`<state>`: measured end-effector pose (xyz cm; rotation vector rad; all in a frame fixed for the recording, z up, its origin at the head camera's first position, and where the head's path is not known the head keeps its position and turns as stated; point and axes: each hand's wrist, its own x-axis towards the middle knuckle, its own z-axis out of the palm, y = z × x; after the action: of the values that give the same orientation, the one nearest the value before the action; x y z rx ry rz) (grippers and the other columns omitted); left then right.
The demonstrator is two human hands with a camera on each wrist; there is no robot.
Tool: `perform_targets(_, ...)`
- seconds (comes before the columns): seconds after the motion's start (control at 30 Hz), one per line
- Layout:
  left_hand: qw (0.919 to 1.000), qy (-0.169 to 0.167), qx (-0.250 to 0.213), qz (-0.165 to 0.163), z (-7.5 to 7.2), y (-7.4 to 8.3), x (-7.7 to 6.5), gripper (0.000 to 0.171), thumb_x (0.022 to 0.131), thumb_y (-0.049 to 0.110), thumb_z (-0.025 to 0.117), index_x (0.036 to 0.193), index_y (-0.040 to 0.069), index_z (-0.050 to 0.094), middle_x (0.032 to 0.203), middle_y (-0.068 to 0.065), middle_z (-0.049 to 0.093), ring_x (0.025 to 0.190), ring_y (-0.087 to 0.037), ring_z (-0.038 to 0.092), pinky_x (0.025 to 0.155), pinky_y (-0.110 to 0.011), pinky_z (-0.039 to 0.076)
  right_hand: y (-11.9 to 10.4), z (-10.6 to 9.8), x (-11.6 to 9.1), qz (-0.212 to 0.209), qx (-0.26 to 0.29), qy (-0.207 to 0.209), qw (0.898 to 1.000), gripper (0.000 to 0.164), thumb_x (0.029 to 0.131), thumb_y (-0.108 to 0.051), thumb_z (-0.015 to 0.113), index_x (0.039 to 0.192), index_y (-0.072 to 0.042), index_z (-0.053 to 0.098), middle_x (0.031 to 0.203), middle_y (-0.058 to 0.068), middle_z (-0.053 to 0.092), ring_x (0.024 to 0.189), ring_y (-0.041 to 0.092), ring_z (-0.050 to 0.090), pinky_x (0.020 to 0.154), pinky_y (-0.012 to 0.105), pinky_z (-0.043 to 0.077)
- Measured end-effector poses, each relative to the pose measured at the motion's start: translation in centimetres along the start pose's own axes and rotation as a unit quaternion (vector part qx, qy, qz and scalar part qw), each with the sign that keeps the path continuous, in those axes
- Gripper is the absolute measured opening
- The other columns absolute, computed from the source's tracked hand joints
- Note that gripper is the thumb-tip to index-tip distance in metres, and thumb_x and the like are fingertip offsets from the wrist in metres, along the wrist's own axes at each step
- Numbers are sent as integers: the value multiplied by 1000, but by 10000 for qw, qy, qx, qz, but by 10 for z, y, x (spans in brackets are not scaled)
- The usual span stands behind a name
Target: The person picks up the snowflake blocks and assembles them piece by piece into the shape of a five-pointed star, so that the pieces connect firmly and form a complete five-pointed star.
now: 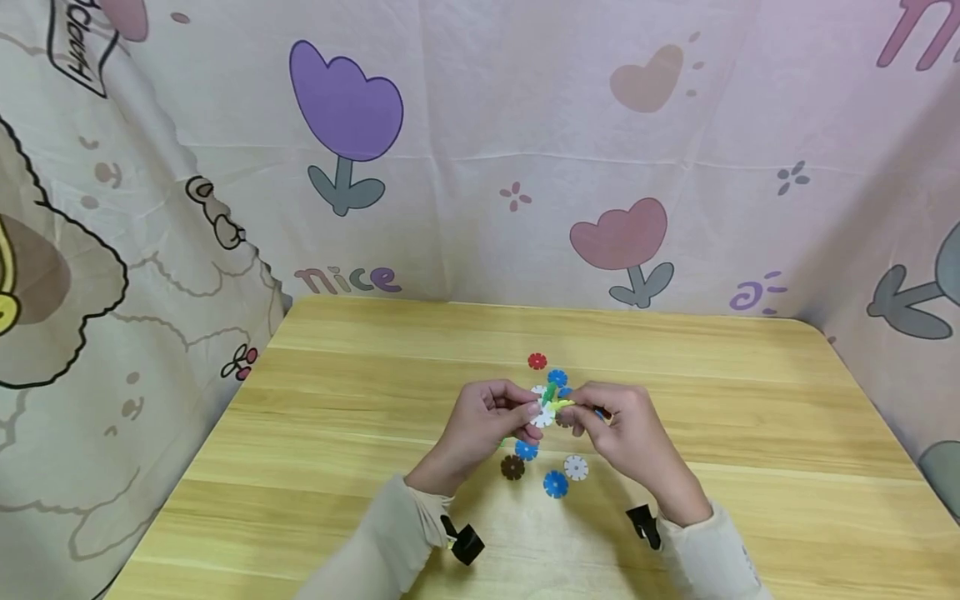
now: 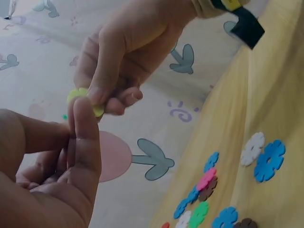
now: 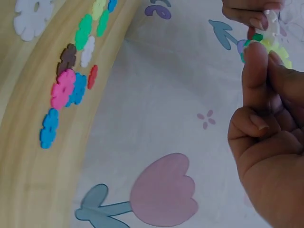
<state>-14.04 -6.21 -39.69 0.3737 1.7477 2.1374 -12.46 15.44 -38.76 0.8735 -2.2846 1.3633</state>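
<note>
My left hand (image 1: 480, 425) pinches a white notched plastic disc (image 1: 542, 417) between thumb and fingers. From the other side, my right hand (image 1: 630, 429) pinches a yellow notched disc (image 3: 282, 54), which meets the white one at an angle. A green disc (image 1: 550, 392) stands in the same small cluster, partly covered by fingertips. In the right wrist view the white disc (image 3: 272, 23) shows just beneath the left fingers. The left wrist view shows the yellow disc (image 2: 73, 95) between both hands' fingertips, while the left fingers hide most of the cluster. Both hands are raised over the table.
Loose notched discs lie on the wooden table (image 1: 360, 400) below and behind the hands: a red one (image 1: 537, 361), a brown one (image 1: 513, 467), a white one (image 1: 576, 467), a pink one (image 3: 62, 89) and several blue and green ones. A patterned cloth (image 1: 480, 100) hangs behind the table.
</note>
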Motion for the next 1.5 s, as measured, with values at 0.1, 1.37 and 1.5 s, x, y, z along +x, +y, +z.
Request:
perform_targets(0.1, 9999, 93, 12, 79, 4, 0, -1, 15, 99, -6, 65, 110, -16, 66, 90, -12, 69, 69, -14, 72, 70, -28, 63, 1, 0, 0, -2, 40, -11, 10000, 30, 85, 18, 74, 83, -12, 75, 70, -8, 66, 56, 12, 61, 48, 17, 50)
perform_targets(1.37, 9465, -1892, 2525, -676, -68, -11, -29, 7, 93, 2, 76, 97, -2, 75, 85, -7, 75, 73, -17, 69, 65, -29, 60, 6, -29, -3, 862, 166, -733, 9934, 15, 98, -3, 71, 97, -15, 80, 80, -10, 73, 62, 11, 61, 53, 24, 50)
perform_targets(1.5, 9456, -1892, 2460, -974, -69, -22, -38, 4, 91, 3, 79, 90, -1, 77, 81, -7, 75, 67, -16, 66, 57, -23, 55, 8, -29, -3, 810, 121, -784, 9936, 15, 99, -4, 69, 97, -13, 80, 81, -10, 73, 60, 10, 60, 51, 24, 49)
